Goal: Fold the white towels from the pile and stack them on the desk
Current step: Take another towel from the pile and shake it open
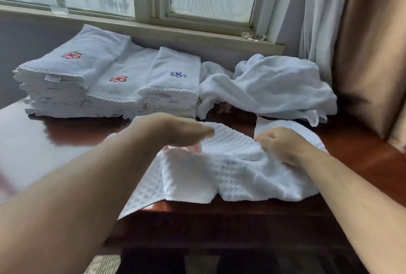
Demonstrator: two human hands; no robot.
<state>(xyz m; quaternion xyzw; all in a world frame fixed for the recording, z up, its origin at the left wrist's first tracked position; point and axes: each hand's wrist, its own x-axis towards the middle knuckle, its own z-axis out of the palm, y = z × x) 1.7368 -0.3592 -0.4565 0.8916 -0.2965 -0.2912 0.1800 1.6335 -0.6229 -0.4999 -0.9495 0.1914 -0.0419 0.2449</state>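
Note:
A white waffle-weave towel (230, 170) lies rumpled on the dark wooden desk (66, 139), one corner hanging over the front edge. My left hand (175, 129) hovers flat over the towel's left part, fingers straight and pointing right. My right hand (279, 144) has its fingers curled and pinches the towel's upper right part. Three stacks of folded white towels (105, 80) with red and blue emblems stand at the back left. A loose pile of unfolded white towels (274, 84) lies at the back right.
A window sill (153, 30) runs behind the desk, with a small clear glass dish (253, 36) on it. White and brown curtains (351, 43) hang at the right, close to the pile. Bare desk shows at the left front.

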